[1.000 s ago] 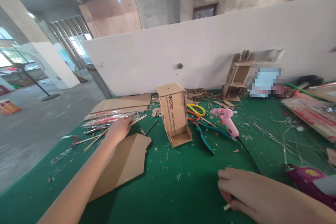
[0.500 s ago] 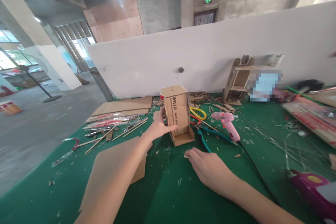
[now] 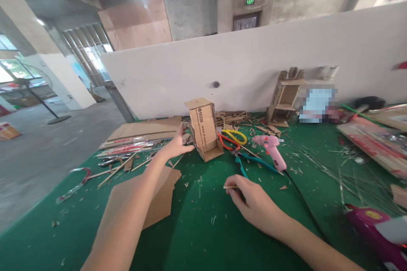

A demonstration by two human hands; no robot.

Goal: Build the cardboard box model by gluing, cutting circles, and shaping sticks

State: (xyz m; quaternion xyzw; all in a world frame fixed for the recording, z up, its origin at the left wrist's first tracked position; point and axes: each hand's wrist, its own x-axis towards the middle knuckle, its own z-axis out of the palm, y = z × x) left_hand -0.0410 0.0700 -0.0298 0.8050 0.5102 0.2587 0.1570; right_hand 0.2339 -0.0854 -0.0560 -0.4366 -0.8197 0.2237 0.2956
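The tall cardboard box structure (image 3: 203, 129), with printed numbers on its face and a small tray-like foot, stands upright on the green table. My left hand (image 3: 174, 146) is just left of it, thumb and fingers apart, with nothing in its grasp. Nearer to me, my right hand (image 3: 246, 194) pinches a short wooden stick (image 3: 229, 187) whose pale end pokes out to the left. Under my left forearm lies a flat cardboard sheet (image 3: 160, 203). Teal-handled pliers (image 3: 257, 161) and scissors with yellow and orange handles (image 3: 233, 137) rest right of the box.
A pink glue gun (image 3: 274, 152) lies at the right, its black cord running toward me. A purple tool (image 3: 369, 224) sits at the right edge. Cardboard sheets (image 3: 146, 128) and thin sticks (image 3: 116, 171) lie left. A cardboard shelf (image 3: 284, 101) stands before the white partition (image 3: 165, 76).
My left hand went from the sticks to the cardboard box, which shifted back and slightly left, then came off it. My right hand moved left and inward with the stick.
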